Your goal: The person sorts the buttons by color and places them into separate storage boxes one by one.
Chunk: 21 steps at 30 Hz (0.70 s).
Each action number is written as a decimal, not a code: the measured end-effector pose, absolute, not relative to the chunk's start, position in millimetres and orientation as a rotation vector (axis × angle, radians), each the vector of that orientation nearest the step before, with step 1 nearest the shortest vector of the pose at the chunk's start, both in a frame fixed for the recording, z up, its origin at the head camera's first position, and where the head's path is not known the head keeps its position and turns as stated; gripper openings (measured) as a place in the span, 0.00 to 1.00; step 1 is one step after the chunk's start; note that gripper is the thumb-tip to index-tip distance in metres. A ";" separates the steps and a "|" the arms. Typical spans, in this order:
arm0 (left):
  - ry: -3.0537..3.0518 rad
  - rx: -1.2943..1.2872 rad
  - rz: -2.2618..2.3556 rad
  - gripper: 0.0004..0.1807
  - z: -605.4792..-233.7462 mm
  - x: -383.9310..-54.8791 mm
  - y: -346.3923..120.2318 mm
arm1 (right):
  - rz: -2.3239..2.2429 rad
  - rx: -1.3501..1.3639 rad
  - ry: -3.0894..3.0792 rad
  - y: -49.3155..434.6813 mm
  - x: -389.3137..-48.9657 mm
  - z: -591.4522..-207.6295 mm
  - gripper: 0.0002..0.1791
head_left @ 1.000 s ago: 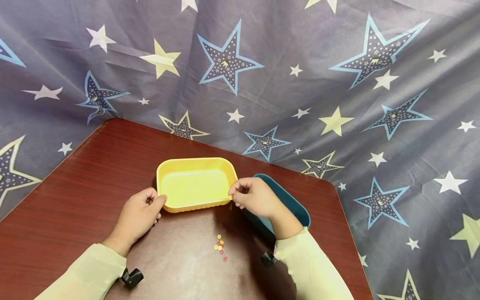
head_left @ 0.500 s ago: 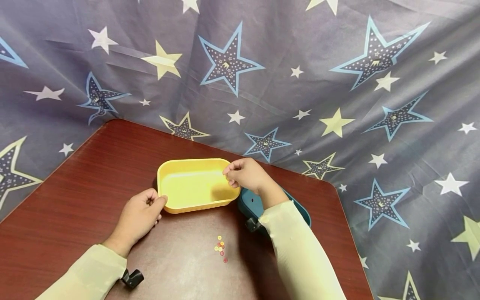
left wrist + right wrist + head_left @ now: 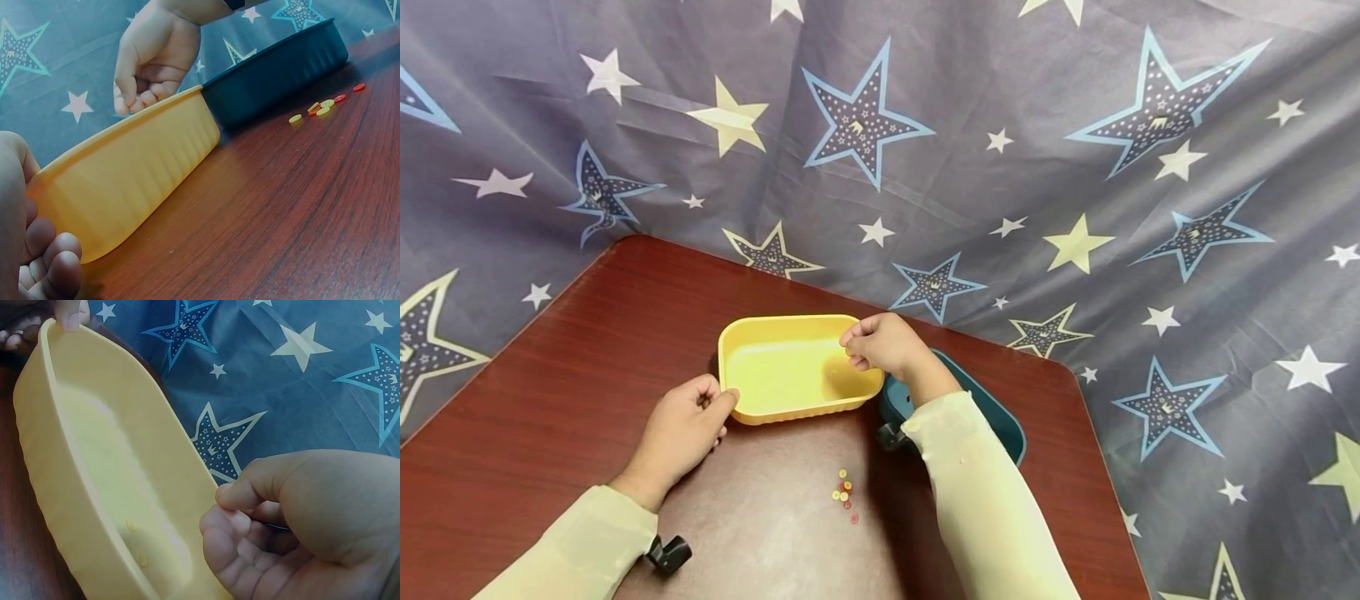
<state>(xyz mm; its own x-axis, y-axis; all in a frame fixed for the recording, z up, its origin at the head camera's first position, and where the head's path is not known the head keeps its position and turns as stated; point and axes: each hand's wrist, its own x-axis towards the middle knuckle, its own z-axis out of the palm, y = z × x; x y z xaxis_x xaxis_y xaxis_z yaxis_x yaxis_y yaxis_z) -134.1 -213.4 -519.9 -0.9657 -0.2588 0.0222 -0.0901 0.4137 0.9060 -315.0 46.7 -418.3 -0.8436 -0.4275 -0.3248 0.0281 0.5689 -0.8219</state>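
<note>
My left hand (image 3: pixel 688 429) pinches the near left corner of a yellow plastic bin (image 3: pixel 799 408) by its rim, thumb on top. Over the bin's right end hangs my right hand (image 3: pixel 887 346), fingers curled and thumb against the index finger. No object shows between those fingertips in the right wrist view. Two small yellow discs (image 3: pixel 142 559), like buttons, lie on the bin's floor there. In front of the bin, a small group of red and yellow buttons (image 3: pixel 844 496) is scattered on the table.
A dark teal bin (image 3: pixel 1011 425) stands right of the yellow one, partly hidden by my right forearm; a small dark item shows in it. The reddish-brown table (image 3: pixel 587 358) meets a star-patterned cloth (image 3: pixel 970 192) behind.
My right hand has moved from the yellow bin's near right corner up and back, to above its inside. The left hand keeps its hold. The buttons on the table stay put.
</note>
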 end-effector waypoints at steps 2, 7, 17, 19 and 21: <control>-2.503 0.310 -1.593 0.22 -519.7 -134.4 -213.1 | -1.212 -0.327 2.314 49.4 -313.7 -416.6 0.13; -2.499 0.311 -1.595 0.21 -519.5 -135.0 -212.3 | -1.205 -0.354 2.319 59.2 -307.7 -410.5 0.14; -2.488 0.306 -1.612 0.22 -519.7 -136.3 -212.2 | -1.170 -0.472 2.356 83.6 -283.4 -392.2 0.10; -2.488 0.310 -1.608 0.22 -518.9 -136.6 -212.6 | -1.125 -0.525 2.374 88.2 -276.5 -387.7 0.09; -2.495 0.315 -1.603 0.22 -518.1 -136.8 -213.0 | -1.073 -0.568 2.388 93.0 -268.8 -384.1 0.08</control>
